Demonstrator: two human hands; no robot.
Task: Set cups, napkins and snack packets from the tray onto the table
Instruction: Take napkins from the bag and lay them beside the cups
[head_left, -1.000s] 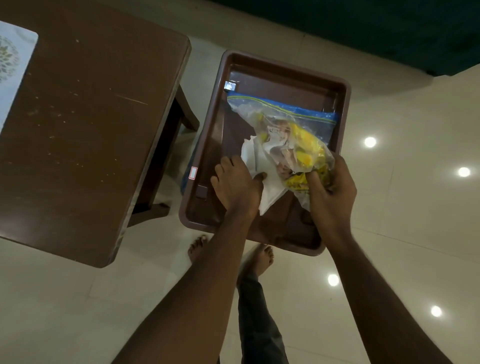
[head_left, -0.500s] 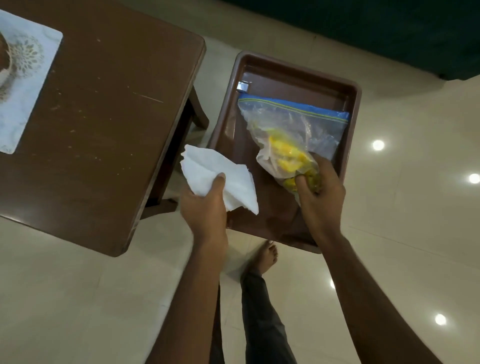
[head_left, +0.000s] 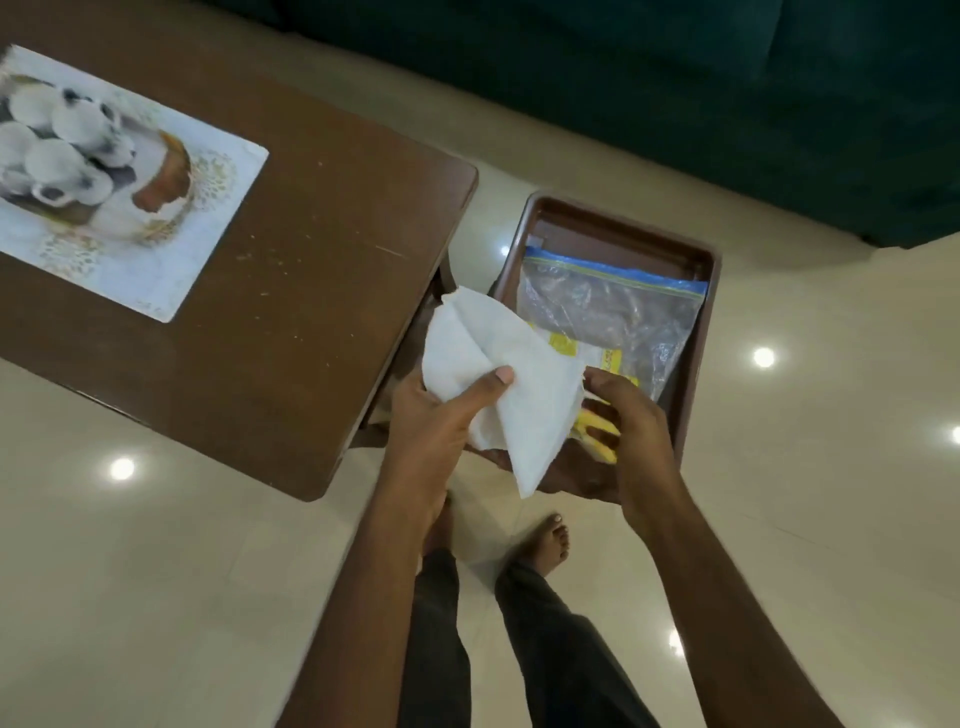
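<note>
Your left hand (head_left: 441, 421) has the white napkins (head_left: 498, 384) pinched between thumb and fingers, held in the air over the gap between the table (head_left: 291, 322) and the tray (head_left: 698, 332); they look like a loose, soft stack — light, floppy, likely to fan apart if you hold only one corner; I'd judge a flat pinch near the folded edge, where your thumb already sits, the safest place to keep them together. Your right hand (head_left: 623, 426) is curled over the near end of the tray, fingers closing on something yellow, the snack packets (head_left: 602, 441) I take it, partly hidden behind the napkins; whether that grip is fully closed I cannot tell. Behind it the clear zip bag (head_left: 608, 306) with the blue seal lies in the tray; thin slippery film, crinkly, contents that will shift — take it by the bulk of the packets, not by the loose plastic.

Now the surface; the table is dark wood, flat, a little scuffed, with bare room along the near right side. A white placemat (head_left: 156, 249) lies at its far left, carrying a cluster of pale cups (head_left: 57, 145) and a bowl-like piece, all blurred. The tray sits low beside the table corner; glossy pale floor tiles (head_left: 156, 597) below you, bare feet, a dark green sofa (head_left: 727, 104) beyond.
</note>
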